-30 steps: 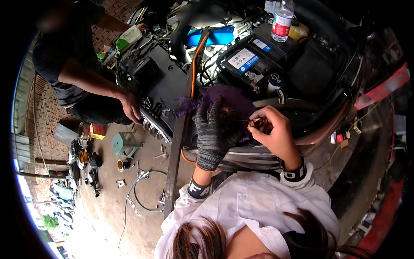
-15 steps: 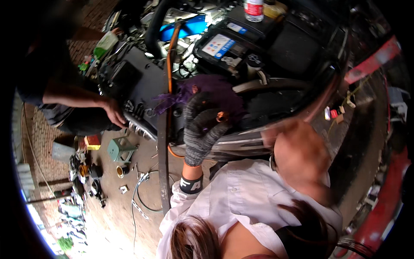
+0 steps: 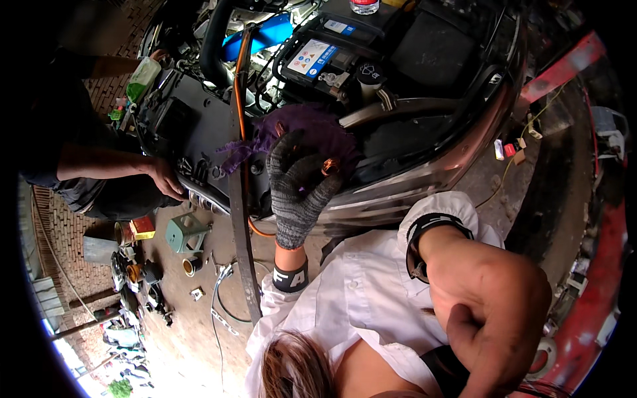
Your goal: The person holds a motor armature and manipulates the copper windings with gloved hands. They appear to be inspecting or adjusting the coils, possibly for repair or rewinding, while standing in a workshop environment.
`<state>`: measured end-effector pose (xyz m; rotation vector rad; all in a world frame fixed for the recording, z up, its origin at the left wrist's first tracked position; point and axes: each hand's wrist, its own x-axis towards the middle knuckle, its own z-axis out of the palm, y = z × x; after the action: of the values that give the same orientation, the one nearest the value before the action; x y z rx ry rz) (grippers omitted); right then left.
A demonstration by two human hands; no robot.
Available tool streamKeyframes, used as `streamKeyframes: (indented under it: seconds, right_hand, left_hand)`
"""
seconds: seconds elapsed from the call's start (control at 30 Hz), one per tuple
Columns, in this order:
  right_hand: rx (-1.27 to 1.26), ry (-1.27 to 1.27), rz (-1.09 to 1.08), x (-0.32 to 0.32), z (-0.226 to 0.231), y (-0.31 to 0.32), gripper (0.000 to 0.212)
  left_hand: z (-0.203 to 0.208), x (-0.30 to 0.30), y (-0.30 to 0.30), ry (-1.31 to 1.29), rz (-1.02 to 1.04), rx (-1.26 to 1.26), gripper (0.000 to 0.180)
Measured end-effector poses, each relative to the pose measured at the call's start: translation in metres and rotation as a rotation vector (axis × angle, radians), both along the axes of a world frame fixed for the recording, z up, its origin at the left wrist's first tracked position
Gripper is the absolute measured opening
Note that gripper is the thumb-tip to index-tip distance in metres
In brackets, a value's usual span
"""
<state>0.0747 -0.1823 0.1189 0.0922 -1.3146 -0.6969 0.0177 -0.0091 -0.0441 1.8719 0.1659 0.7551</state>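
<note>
My left hand [image 3: 298, 199], in a grey knit glove, is over the front of a car's engine bay with its fingers bent. It grips a crumpled purple cloth [image 3: 325, 132], a bit of which shows between the fingers. A small copper-coloured patch [image 3: 330, 166] sits at one fingertip; I cannot make out what it is. My right hand [image 3: 494, 285] is bare and bent back toward me at the lower right, very close. Its fingers curve downward and their ends are hidden at the lower edge. I see nothing held there.
A car battery [image 3: 312, 58] and a blue part [image 3: 265, 38] are in the bay. A dark bar [image 3: 240, 219] and an orange hose [image 3: 240, 106] cross in front. At left, a co-worker's hand [image 3: 166, 179] touches the car's edge. A green stool [image 3: 186, 232] stands on the floor.
My right hand has swung from a blur near the car's front edge down and back toward me. My left hand stays at the purple cloth. The whole view has shifted slightly.
</note>
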Motion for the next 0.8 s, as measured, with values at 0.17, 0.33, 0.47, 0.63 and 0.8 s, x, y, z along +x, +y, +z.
streamKeyframes:
  seconds: [0.17,0.33,0.47,0.63,0.8]
  right_hand:
    - [-0.114,-0.025,-0.011,0.003,-0.002,-0.003,0.043]
    - [-0.105,-0.023,-0.005,0.001,-0.001,0.001,0.041]
    - [-0.091,-0.029,-0.093,0.003,0.002,-0.001,0.042]
    - [-0.019,0.045,-0.039,-0.006,0.0,0.003,0.036]
    - [-0.422,0.164,-0.053,0.022,-0.034,0.008,0.019]
  left_hand:
    - [0.006,0.001,-0.001,0.021,-0.011,0.029,0.037]
    - [0.001,0.0,0.0,0.041,-0.016,0.024,0.038]
    - [0.003,0.001,0.002,0.046,0.009,0.142,0.038]
    - [-0.002,0.002,0.005,0.028,0.016,0.159,0.036]
    - [-0.011,0.001,0.002,0.02,0.036,0.046,0.038]
